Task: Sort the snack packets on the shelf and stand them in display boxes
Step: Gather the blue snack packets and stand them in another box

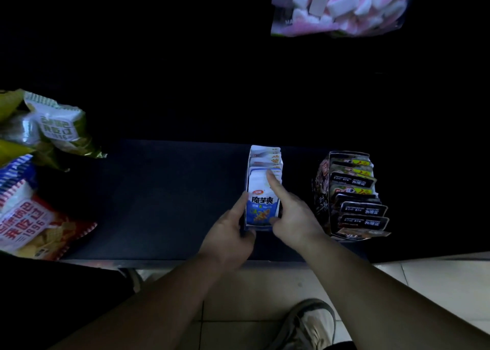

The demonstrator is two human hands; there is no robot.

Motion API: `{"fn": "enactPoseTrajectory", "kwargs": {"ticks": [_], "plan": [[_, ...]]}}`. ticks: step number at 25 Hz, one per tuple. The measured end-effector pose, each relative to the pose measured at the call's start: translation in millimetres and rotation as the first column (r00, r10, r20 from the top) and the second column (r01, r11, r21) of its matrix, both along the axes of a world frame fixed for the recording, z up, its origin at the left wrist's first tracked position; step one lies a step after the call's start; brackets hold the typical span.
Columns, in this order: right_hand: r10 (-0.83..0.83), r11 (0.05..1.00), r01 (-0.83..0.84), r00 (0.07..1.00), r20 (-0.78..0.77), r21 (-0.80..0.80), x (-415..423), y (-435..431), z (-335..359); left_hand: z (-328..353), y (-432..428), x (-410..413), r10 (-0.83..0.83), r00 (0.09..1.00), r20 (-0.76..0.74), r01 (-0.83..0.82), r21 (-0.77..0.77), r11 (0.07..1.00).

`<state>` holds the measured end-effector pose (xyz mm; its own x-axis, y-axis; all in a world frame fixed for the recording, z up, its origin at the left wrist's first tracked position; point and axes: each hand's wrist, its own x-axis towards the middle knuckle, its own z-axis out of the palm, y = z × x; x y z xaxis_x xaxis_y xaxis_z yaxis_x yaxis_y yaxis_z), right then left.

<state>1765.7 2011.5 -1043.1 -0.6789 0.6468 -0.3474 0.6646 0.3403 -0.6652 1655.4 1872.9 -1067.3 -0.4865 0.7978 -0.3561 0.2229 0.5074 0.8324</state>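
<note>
White box [249,170] and black box [321,190] look filled; loose bags [39,217] wait left; left hand [230,227] grips white box; right hand [294,217] presses its packets [261,202] with a straight forefinger.

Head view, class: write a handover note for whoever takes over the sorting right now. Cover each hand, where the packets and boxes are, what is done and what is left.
Left hand holds the blue-and-white box at its left front corner.
Right hand: its straight forefinger presses on the blue-and-white packets standing in that box.
Dark box stands apart to the right on the shelf, filled with upright dark packets.
Done: both boxes look full.
Left: the loose crisp bags piled at the shelf's left end appear unsorted.
</note>
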Motion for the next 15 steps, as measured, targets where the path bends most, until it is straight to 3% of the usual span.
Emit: {"fn": "enactPoseTrajectory", "kwargs": {"ticks": [4,8,15], "plan": [[-0.056,0.992,0.057,0.998,-0.01,0.116,16,-7,17,18,-4,4,0.008,0.994,-0.107,-0.012,-0.041,0.999],[-0.07,0.992,0.064,0.997,0.044,0.111,45,-24,50,49,-9,20,-0.021,0.994,-0.111,0.021,0.002,1.0],[-0.285,0.957,0.272,0.947,0.145,0.102,106,-52,78,100,-6,59,-0.087,0.996,0.037,0.087,-0.021,0.996]]}}
